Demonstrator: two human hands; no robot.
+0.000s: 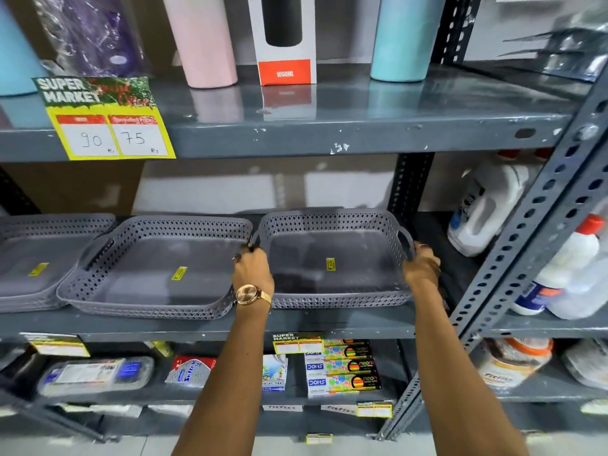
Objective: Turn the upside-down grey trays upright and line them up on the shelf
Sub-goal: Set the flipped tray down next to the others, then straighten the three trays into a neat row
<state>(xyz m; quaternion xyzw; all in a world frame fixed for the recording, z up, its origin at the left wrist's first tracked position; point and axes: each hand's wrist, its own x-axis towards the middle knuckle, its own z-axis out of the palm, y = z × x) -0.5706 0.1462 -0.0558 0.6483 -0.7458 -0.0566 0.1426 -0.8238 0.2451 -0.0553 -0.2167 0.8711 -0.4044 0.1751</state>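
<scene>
Three grey perforated trays stand upright in a row on the middle shelf [329, 319], each with a yellow sticker inside. The right tray [332, 258] is held at both handles: my left hand [251, 269], with a gold watch on the wrist, grips its left handle and my right hand [422, 264] grips its right handle. The middle tray [148, 271] sits askew, touching the right tray's left edge. The left tray [36, 258] runs out of view at the frame's left edge and looks like a stack.
A slotted metal upright [526, 245] slants close to my right arm. White bottles [487, 205] stand on the shelf to the right. Tall tumblers and a boxed bottle [283, 37] fill the upper shelf, with a price card [108, 120]. Stationery boxes [342, 366] lie below.
</scene>
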